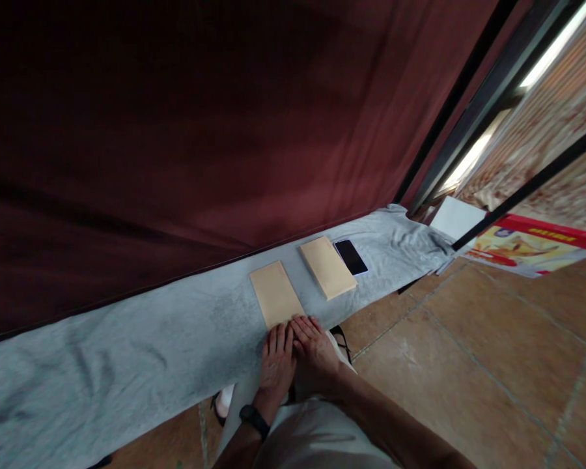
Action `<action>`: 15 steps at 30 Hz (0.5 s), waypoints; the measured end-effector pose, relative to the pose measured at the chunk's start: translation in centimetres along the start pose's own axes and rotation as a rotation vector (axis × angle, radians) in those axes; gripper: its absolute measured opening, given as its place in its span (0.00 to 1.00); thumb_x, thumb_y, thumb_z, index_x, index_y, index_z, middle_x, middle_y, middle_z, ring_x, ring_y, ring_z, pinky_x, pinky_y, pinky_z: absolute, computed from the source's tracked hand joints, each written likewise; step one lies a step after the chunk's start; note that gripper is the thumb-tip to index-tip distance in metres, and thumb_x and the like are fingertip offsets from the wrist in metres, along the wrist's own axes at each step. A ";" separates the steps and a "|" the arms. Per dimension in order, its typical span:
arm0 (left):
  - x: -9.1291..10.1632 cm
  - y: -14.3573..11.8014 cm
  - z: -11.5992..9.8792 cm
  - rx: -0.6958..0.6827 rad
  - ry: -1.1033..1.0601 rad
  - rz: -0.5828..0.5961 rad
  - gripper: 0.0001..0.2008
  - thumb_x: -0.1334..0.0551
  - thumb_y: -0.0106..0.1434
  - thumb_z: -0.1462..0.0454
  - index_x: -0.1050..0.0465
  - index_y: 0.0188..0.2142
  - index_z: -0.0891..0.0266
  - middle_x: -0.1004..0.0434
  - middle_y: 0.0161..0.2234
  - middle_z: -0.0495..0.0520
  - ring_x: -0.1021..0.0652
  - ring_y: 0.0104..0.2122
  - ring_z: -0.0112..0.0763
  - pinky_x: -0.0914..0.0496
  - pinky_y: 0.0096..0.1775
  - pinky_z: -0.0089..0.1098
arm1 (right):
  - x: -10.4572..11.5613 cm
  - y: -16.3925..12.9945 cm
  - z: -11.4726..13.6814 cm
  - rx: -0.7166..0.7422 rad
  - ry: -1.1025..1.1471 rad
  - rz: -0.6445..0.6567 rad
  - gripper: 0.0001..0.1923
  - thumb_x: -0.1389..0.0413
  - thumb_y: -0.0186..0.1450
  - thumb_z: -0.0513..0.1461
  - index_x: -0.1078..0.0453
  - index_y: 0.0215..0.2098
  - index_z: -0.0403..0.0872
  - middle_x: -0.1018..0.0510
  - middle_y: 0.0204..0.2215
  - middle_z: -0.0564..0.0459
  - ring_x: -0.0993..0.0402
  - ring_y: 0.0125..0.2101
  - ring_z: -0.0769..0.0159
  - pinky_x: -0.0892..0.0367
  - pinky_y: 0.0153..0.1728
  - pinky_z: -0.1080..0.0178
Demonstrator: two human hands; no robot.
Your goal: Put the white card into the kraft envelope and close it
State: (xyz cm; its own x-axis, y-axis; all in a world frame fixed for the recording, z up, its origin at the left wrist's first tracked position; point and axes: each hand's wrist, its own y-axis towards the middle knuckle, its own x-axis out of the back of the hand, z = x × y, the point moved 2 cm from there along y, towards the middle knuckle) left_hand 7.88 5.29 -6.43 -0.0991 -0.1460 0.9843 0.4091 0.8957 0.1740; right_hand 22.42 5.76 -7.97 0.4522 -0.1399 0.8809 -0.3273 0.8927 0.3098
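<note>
The left hand (pixel 277 361) and right hand (pixel 317 352) lie flat and side by side, fingers extended and grip wide, holding nothing, with fingertips touching the near edge of the nearer flat tan rectangular envelope (pixel 276 294) on the grey cloth-covered desk (pixel 127 352). A second tan rectangular envelope (pixel 327 267) lies further right, apart from the first, with a black smartphone (pixel 350 256) just beside it. Judged from this pose, the step in hand is pressing or aligning the nearer envelope; the next move calls for even, flat pressure so it does not slide on the cloth.
</note>
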 end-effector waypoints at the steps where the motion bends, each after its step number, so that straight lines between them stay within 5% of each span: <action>1: -0.1 -0.1 0.1 -0.001 -0.005 -0.012 0.27 0.43 0.66 0.67 0.33 0.64 0.65 0.31 0.63 0.64 0.34 0.64 0.49 0.39 0.63 0.49 | 0.0 -0.3 0.1 -0.002 -0.004 -0.002 0.26 0.50 0.74 0.38 0.41 0.69 0.43 0.34 0.67 0.44 0.41 0.67 0.59 0.44 0.67 0.50; 9: -0.3 -0.3 1.5 -0.050 -0.025 -0.056 0.26 0.48 0.72 0.57 0.35 0.65 0.67 0.33 0.65 0.65 0.32 0.62 0.46 0.34 0.58 0.44 | -0.2 -0.2 -0.3 -0.062 0.001 -0.031 0.24 0.49 0.73 0.37 0.38 0.67 0.46 0.31 0.64 0.46 0.37 0.65 0.60 0.43 0.67 0.50; 15: 0.8 1.3 1.4 -0.061 0.045 0.029 0.24 0.46 0.72 0.59 0.35 0.66 0.56 0.30 0.63 0.60 0.27 0.56 0.47 0.32 0.52 0.46 | -0.2 -0.7 -0.3 -0.046 0.008 -0.036 0.25 0.49 0.73 0.35 0.40 0.68 0.47 0.32 0.65 0.47 0.37 0.65 0.61 0.41 0.66 0.51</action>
State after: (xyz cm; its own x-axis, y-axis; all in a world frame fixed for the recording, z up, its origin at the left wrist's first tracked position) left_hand 7.08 6.97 -5.48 -0.0458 -0.1401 0.9891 0.4661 0.8727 0.1452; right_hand 22.82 5.34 -8.47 0.4696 -0.1694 0.8665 -0.2721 0.9059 0.3246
